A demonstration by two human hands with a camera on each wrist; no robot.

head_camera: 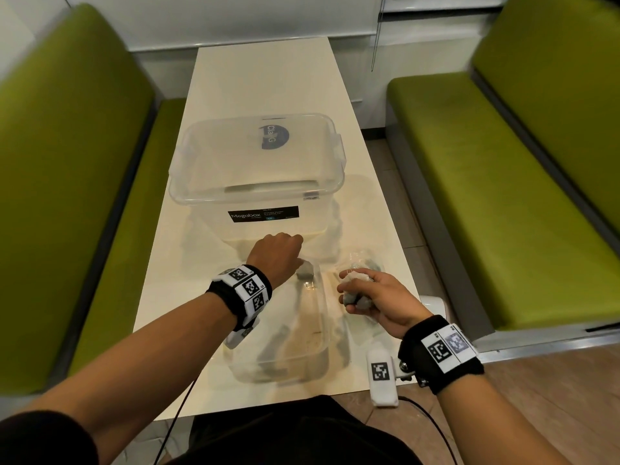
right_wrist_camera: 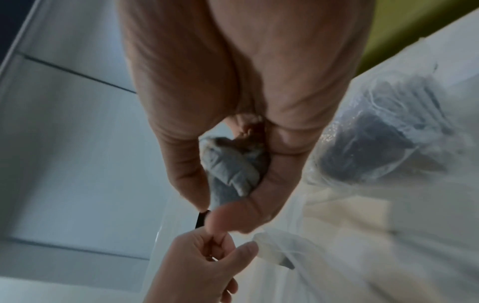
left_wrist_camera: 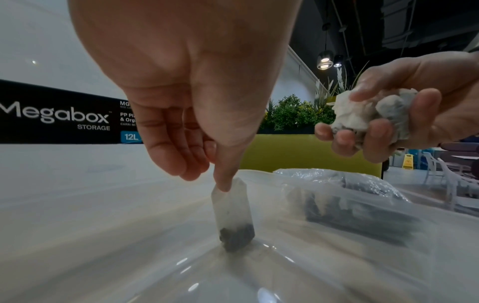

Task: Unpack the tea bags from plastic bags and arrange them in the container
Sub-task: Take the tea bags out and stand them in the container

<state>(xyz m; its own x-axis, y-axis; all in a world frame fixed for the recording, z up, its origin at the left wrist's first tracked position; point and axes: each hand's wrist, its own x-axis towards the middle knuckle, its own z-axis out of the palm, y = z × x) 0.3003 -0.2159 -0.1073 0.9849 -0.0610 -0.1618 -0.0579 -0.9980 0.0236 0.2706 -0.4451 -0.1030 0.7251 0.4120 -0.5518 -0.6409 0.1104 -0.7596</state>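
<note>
A clear Megabox container (head_camera: 255, 169) stands mid-table, its label (left_wrist_camera: 57, 116) facing me. Just in front of it my left hand (head_camera: 278, 253) pinches one tea bag (head_camera: 305, 270) by its top; the bag (left_wrist_camera: 233, 213) hangs upright with its lower end touching a clear plastic bag (head_camera: 302, 330). To the right, my right hand (head_camera: 369, 297) grips a crumpled bunch of tea bags (head_camera: 355, 286) above the table. That bunch (right_wrist_camera: 230, 172) fills the curled fingers. A second plastic bag (head_camera: 365, 260) with dark tea bags (right_wrist_camera: 383, 139) lies beyond the right hand.
The narrow cream table (head_camera: 268, 78) runs away from me between two green benches (head_camera: 67, 196) (head_camera: 503, 196). The flat plastic bag near the front edge still shows dark tea bags (head_camera: 275, 347) inside. Bare tabletop lies behind the container.
</note>
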